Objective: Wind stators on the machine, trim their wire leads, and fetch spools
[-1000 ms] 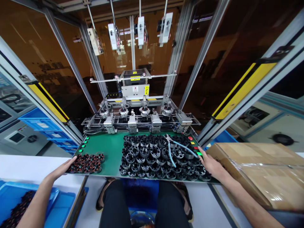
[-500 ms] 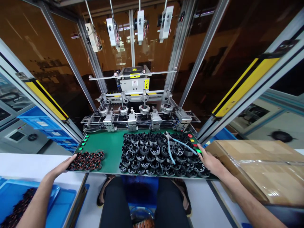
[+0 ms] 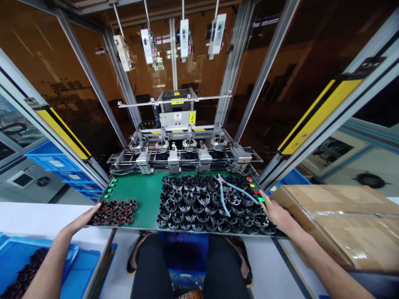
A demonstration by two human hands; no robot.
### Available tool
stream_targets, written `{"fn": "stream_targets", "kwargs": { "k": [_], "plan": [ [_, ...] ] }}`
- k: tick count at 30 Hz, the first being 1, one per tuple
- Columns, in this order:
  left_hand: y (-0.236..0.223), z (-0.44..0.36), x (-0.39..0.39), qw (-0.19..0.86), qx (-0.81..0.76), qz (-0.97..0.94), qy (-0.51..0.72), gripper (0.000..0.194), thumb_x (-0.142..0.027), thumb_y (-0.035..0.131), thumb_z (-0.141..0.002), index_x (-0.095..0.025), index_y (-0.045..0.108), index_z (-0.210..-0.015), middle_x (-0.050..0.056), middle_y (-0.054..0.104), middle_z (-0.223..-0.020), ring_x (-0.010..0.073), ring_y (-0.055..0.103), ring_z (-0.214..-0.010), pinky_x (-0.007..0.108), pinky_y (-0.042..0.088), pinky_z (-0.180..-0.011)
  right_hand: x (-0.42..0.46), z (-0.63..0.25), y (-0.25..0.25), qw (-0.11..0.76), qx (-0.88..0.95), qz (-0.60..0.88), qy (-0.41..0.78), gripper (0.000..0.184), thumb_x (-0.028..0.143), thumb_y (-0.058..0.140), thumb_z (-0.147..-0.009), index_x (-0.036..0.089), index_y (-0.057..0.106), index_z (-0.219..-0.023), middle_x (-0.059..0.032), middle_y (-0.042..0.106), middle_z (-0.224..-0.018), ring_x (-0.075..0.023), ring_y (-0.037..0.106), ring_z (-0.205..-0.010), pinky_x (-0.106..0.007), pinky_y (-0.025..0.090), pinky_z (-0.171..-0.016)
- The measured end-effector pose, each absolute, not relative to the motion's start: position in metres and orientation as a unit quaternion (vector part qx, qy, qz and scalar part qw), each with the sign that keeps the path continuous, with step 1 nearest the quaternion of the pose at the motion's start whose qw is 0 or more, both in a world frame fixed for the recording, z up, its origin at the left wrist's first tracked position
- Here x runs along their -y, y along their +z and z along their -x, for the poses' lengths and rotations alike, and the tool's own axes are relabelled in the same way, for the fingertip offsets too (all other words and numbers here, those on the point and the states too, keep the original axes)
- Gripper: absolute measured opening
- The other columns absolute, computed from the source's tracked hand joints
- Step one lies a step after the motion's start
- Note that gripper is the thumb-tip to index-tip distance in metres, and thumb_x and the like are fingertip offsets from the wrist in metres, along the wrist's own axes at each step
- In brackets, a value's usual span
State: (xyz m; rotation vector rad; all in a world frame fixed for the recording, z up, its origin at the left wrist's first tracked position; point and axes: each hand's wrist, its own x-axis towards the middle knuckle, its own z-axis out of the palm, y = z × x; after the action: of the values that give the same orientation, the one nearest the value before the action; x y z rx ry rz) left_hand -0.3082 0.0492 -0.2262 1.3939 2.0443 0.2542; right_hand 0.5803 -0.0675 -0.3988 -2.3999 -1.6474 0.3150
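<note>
Left hand [image 3: 81,218] spread flat, fingers on near-left edge of green tray [image 3: 146,195], just beside coil cluster [image 3: 114,212]: roughly ten coils, exact count unclear. Right hand [image 3: 276,215] open, fingers spread, pinching nothing, at tray's right end beside ring block [image 3: 193,203]: dozens of black rings, too many to count. Blue-handled cutters [image 3: 222,195] lie on rings, nose pointing far and left, long axis front to back, handles splayed toward person. Four spindles [image 3: 189,144] on fixture beyond tray. Blue bin [image 3: 46,248] lower left, dark coils inside.
</note>
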Motion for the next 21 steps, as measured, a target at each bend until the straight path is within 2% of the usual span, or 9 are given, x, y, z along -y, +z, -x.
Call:
{"fn": "stream_targets", "kwargs": {
  "k": [3,8,13,17,21],
  "plan": [
    [-0.221,0.304,-0.049,0.363,-0.789,-0.487,0.095,0.125,-0.104,0.045,-0.09,-0.017,0.061,-0.178,0.019,0.064,-0.178,0.0497,0.065,-0.161,0.06,0.075,-0.105,0.068,-0.58,-0.402,0.11,0.562,0.814,0.102,0.08,0.055,0.023,-0.119,0.015,0.058,-0.178,-0.0206,0.083,-0.111,-0.0388,0.088,-0.103,-0.05,0.069,-0.097],
    [-0.217,0.301,-0.047,0.362,-0.783,-0.499,0.079,0.133,-0.107,0.04,-0.088,-0.015,0.053,-0.183,0.018,0.056,-0.185,0.048,0.061,-0.166,0.06,0.073,-0.109,0.068,-0.58,-0.408,0.11,0.561,0.816,0.09,0.081,0.055,0.021,-0.119,0.012,0.058,-0.178,-0.0213,0.083,-0.112,-0.0385,0.088,-0.103,-0.049,0.069,-0.097],
    [-0.213,0.295,-0.046,0.357,-0.786,-0.496,0.089,0.135,-0.111,0.046,-0.081,-0.015,0.062,-0.176,0.021,0.063,-0.179,0.0493,0.065,-0.162,0.058,0.075,-0.104,0.068,-0.581,-0.41,0.115,0.564,0.814,0.082,0.081,0.054,0.023,-0.118,0.013,0.056,-0.178,-0.0198,0.083,-0.106,-0.0391,0.087,-0.1,-0.051,0.069,-0.095],
    [-0.209,0.29,-0.044,0.369,-0.79,-0.479,0.1,0.127,-0.104,0.05,-0.084,-0.015,0.063,-0.174,0.02,0.065,-0.177,0.0488,0.066,-0.161,0.062,0.071,-0.113,0.068,-0.58,-0.407,0.114,0.56,0.816,0.09,0.083,0.056,0.021,-0.118,0.012,0.055,-0.179,-0.0204,0.083,-0.108,-0.0393,0.088,-0.1,-0.051,0.069,-0.096],
    [-0.21,0.291,-0.044,0.368,-0.787,-0.485,0.097,0.125,-0.103,0.048,-0.087,-0.016,0.063,-0.175,0.021,0.064,-0.178,0.0486,0.067,-0.16,0.061,0.071,-0.112,0.069,-0.579,-0.404,0.117,0.559,0.816,0.092,0.082,0.056,0.023,-0.119,0.011,0.054,-0.179,-0.0213,0.084,-0.111,-0.039,0.088,-0.103,-0.05,0.069,-0.097]
  ]
}}
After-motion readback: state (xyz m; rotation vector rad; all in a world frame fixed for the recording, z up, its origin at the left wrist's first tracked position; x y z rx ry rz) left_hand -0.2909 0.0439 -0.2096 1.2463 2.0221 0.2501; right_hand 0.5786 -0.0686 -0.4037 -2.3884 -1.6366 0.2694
